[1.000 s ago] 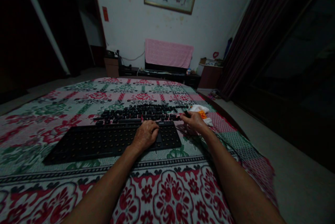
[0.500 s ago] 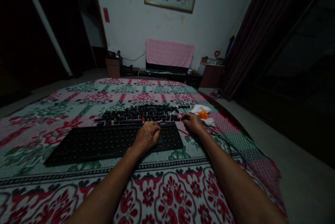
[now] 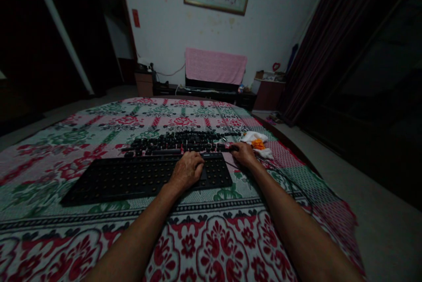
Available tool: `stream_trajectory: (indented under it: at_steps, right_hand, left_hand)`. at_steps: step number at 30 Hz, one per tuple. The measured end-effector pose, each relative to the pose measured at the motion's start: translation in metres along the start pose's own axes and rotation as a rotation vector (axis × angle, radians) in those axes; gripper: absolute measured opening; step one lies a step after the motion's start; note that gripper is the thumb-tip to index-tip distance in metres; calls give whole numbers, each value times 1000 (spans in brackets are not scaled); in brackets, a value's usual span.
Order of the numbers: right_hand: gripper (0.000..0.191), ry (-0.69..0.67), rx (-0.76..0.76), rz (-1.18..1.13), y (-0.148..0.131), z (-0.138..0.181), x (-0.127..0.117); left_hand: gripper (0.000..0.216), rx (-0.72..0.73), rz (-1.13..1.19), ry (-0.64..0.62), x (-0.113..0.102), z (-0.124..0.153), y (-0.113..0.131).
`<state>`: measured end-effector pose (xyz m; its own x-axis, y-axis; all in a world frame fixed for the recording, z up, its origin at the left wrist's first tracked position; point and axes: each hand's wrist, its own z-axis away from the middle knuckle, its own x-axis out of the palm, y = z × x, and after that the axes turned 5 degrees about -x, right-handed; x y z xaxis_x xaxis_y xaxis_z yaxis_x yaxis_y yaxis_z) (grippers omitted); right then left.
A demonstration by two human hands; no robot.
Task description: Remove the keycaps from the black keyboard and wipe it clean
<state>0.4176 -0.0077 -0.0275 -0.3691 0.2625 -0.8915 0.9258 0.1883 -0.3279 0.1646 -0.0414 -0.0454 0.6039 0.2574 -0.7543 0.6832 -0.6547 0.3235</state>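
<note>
Head view: the black keyboard base (image 3: 132,178) lies mid-way across the floral bedspread (image 3: 214,238). The left hand (image 3: 186,171) rests on its right part, fingers loosely curled, gripping nothing. Loose keycaps (image 3: 180,141) lie just beyond. The right hand (image 3: 243,154) touches their right end, its grip too dim to tell. A white cloth (image 3: 255,138) lies right of it, and a pink towel (image 3: 216,66) hangs at the far wall. Since a second ago the left hand has stayed and the right has sunk slightly.

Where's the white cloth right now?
Head view, right of centre: the white cloth lies on the bedspread, just beyond the right hand and off the right end of the loose keycaps.
</note>
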Motion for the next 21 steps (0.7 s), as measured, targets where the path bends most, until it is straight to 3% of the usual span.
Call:
stream_trajectory:
  at_steps: [5,12,18,21]
  right_hand:
    - [30,25,-8,-55,2,2,2]
    - [27,193,4,-104,-1,5,-1]
    - [26,214,-33,-237,-20,21,1]
    - [25,152,-23,-265,-31,29,7]
  left_hand:
    - [15,5,-5,-4,0,0,0]
    - [16,0,7,-12,-1,0,0]
    - [18,-11,-2,-106,-5,-1,5]
    - [19,-49,-28,-101,-14,-4,5]
